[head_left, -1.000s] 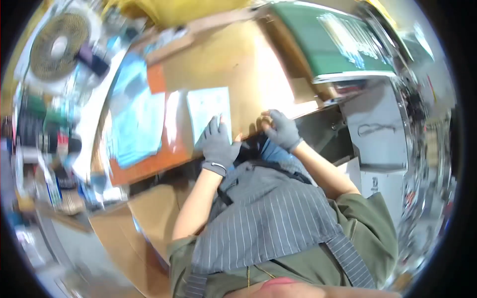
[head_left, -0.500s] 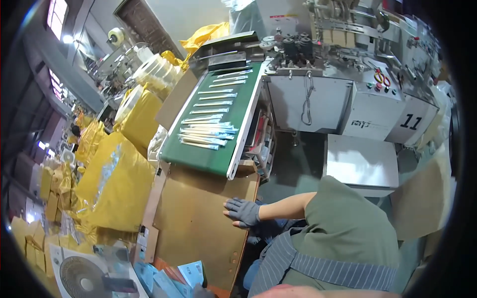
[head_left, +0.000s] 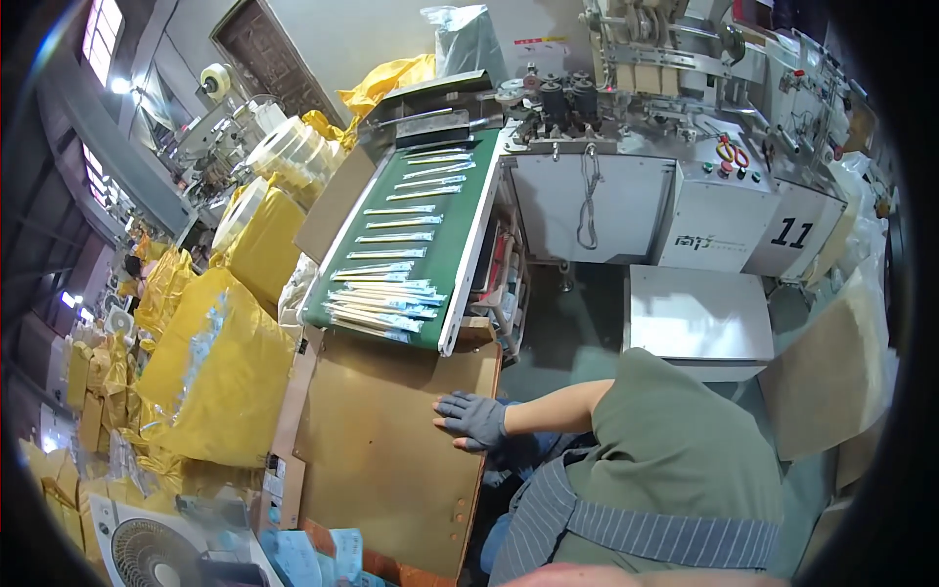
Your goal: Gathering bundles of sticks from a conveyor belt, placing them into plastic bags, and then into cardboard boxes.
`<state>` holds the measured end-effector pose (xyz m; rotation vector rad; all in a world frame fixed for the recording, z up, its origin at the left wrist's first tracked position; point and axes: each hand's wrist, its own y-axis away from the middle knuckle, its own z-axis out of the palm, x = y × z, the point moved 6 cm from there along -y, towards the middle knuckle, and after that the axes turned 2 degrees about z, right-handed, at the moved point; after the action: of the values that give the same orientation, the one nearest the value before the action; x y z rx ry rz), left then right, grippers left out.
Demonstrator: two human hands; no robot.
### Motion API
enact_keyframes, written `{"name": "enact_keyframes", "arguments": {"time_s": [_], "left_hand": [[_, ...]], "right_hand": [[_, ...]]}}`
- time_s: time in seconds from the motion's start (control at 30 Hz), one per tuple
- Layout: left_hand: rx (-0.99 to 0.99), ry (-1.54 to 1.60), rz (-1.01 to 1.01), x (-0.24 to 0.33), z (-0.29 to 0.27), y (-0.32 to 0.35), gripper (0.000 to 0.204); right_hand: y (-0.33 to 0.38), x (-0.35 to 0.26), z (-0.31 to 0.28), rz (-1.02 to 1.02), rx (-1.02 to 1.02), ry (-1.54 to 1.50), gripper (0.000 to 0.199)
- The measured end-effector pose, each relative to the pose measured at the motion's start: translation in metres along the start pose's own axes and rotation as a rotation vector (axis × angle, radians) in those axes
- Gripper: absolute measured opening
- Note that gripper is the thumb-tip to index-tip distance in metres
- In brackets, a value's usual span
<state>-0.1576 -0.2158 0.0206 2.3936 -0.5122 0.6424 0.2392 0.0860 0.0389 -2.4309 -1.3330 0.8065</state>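
Observation:
My right hand [head_left: 471,419], in a grey glove, lies flat with fingers apart on the right edge of a brown board tabletop [head_left: 381,440]; it holds nothing. Its bare forearm runs back to my green sleeve and striped apron at the lower right. My left hand is out of view. Beyond the table, a green conveyor belt [head_left: 445,230] carries thin wrapped sticks [head_left: 377,303], with several piled at its near end by the table.
A grey packing machine [head_left: 685,147] with buttons stands at the belt's far end, a white cabinet [head_left: 696,313] below it. Yellow sacks [head_left: 210,362] are heaped on the left. A white fan [head_left: 147,553] and blue packets [head_left: 313,553] sit at the lower left.
The view has swung from the tabletop toward the conveyor and machine. A second ago both gloved hands were on the table by a white sheet; now only one hand shows, resting on the table edge.

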Motion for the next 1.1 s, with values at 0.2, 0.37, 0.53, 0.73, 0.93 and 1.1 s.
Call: {"name": "enact_keyframes", "arguments": {"time_s": [0.2,0.37,0.53,0.73,0.93,1.1], "left_hand": [[0.501,-0.191,-1.118,0.071,0.008,-0.017,0.056],[1.167,-0.401,-0.687,0.137,-0.037,-0.069,0.065],[1.22,-0.312,-0.563,0.14,-0.071,-0.174,0.062],[1.252,-0.34,-0.795,0.087,-0.076,-0.21,0.063],[1.25,-0.375,-0.77,0.072,-0.069,-0.21,0.059],[1.268,-0.429,-0.762,0.061,-0.066,-0.216,0.057]], "right_hand": [[0.004,0.011,0.005,0.036,-0.004,-0.02,0.059],[-0.009,0.004,-0.008,0.029,-0.028,0.043,0.059],[-0.005,0.007,-0.005,0.052,-0.015,0.059,0.059],[0.002,0.01,0.013,0.007,0.026,0.006,0.063],[0.003,0.006,0.011,0.025,0.041,0.026,0.058],[0.005,0.009,0.008,-0.045,0.096,-0.049,0.05]]}}
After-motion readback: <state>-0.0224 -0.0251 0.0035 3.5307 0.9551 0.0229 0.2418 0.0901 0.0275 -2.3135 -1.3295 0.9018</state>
